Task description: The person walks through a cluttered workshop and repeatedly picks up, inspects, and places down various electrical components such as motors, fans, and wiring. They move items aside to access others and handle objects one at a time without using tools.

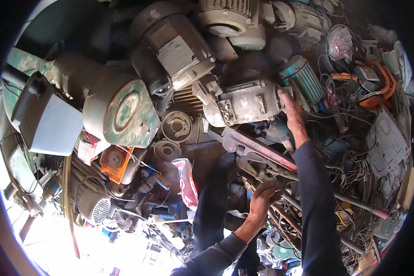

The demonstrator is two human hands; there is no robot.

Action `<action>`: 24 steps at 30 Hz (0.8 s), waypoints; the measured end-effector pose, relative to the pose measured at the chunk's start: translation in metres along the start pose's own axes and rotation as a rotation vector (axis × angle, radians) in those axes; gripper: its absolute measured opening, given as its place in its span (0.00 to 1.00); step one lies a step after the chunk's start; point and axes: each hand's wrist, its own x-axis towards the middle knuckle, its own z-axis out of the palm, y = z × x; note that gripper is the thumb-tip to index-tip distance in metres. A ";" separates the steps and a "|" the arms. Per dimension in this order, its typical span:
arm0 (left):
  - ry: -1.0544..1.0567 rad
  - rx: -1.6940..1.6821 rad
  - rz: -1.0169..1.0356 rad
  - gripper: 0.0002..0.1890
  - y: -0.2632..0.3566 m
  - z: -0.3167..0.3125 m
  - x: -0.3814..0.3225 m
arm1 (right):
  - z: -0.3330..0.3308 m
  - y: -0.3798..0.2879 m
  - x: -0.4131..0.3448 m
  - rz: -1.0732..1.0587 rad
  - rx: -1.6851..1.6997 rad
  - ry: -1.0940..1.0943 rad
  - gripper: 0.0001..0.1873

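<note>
A dusty grey electric motor point(246, 103) lies on its side before me, its mounting feet turned upward. My right hand point(294, 112) grasps the motor's right end, with the thumb against its edge. Lower down, my left hand point(262, 201) has curled fingers among hand tools, touching a metal wrench-like tool point(265, 175); whether it grips the tool is hidden. A large red pipe wrench point(258, 148) slants between my hands, its jaw end just below the motor and part of its handle behind my right forearm.
Larger motors point(179, 45) crowd the back. A chipped green machine housing point(126, 110) stands at left, above an orange plastic cover point(117, 162). A teal finned motor point(303, 81) sits beyond my right hand. Tangled cables point(352, 172), an orange-handled machine point(376, 82) and a metal plate point(388, 141) occupy the right.
</note>
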 end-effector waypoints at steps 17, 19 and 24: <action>0.012 -0.040 0.077 0.22 0.011 -0.011 0.003 | 0.080 -0.146 -0.062 -0.084 -0.480 -0.388 0.34; 0.016 -0.052 0.069 0.21 0.014 -0.010 0.004 | 0.078 -0.150 -0.057 0.048 -0.439 -0.467 0.33; 0.022 -0.051 0.077 0.18 0.020 -0.001 0.006 | 0.080 -0.149 -0.056 0.147 -0.337 -0.522 0.31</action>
